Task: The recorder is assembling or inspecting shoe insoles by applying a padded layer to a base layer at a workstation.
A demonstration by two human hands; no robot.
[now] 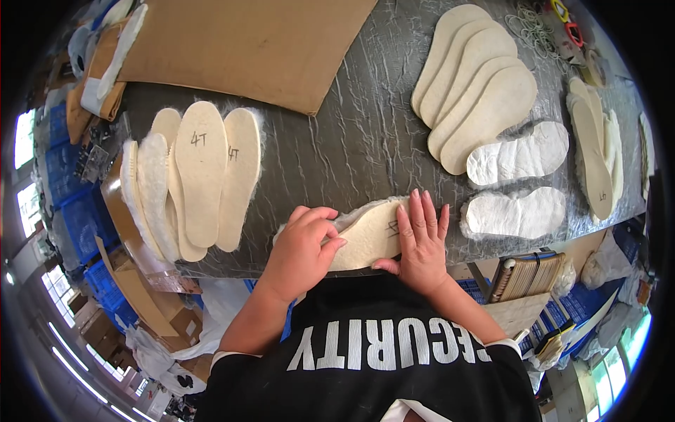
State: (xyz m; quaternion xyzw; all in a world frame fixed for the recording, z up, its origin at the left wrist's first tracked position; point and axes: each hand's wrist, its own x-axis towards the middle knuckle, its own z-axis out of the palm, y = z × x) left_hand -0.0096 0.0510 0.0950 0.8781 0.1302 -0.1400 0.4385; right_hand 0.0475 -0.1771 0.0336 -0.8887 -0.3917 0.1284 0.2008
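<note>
- Pressing a beige felt insole [369,243] at the lower centre of the frame, along the near edge of the dark, creased tabletop [316,162], are two bare hands; the insole lies crosswise.
- White fleece [362,211] shows along its upper edge, and a dark handwritten mark sits toward its right end.
- The left hand [299,250] covers the insole's left part, fingers bent and thumb close to the index finger; whether they pinch the material, I cannot tell.
- The right hand [422,250] lies flat over the right end, fingers straight, thumb spread away toward the lower edge, clamped on nothing.
- On the left side of the frame stands a fanned group of fleece-backed insoles [200,176], some with handwritten marks.
- At the upper left, a brown cardboard sheet [246,49] covers part of the tabletop.
- Toward the upper right, plain felt insoles [492,98] overlap in a fan.
- Just below that fan, two white insole-shaped pieces [519,213] with fluffy rims lie one above the other.
- Near the right edge of the frame, more insoles [590,155] lie in an overlapping pile.
- A tangle of pale cord [531,28] rests at the upper right.
</note>
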